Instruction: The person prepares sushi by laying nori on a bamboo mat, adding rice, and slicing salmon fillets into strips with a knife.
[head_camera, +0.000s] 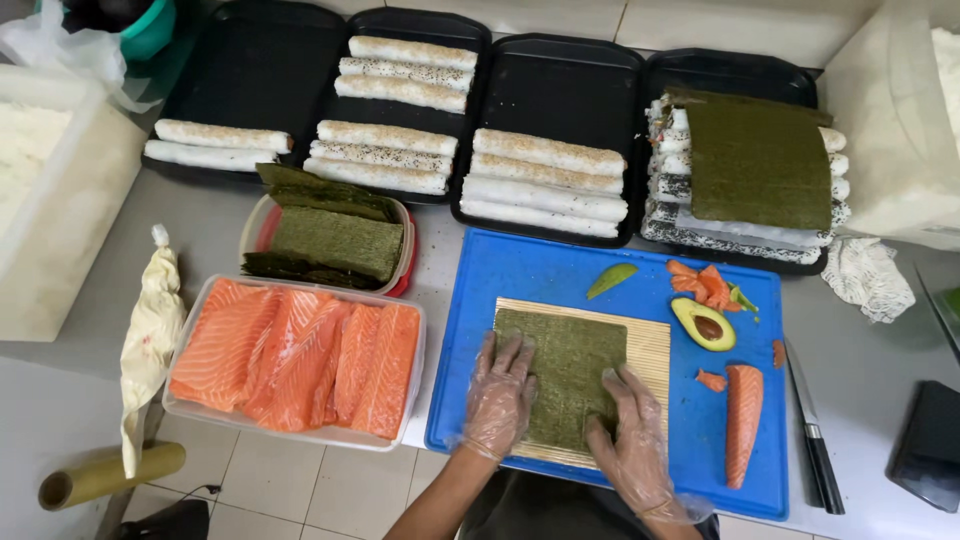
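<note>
Both my hands wear clear plastic gloves and lie flat on a dark green seaweed sheet (565, 365). The sheet rests on a bamboo rolling mat (650, 350) on a blue cutting board (540, 270). My left hand (497, 395) presses the sheet's left edge with fingers spread. My right hand (630, 440) presses its lower right corner. To the right on the board lie a salmon strip (743, 420), half an avocado (703, 323), small salmon pieces (703, 283) and an avocado slice (610, 280).
A clear tub of salmon fillets (300, 358) sits left of the board, a container of seaweed sheets (335, 232) behind it. Black trays (560, 70) with rice rolls line the back. A knife (812, 435) lies right of the board, a piping bag (148, 335) at left.
</note>
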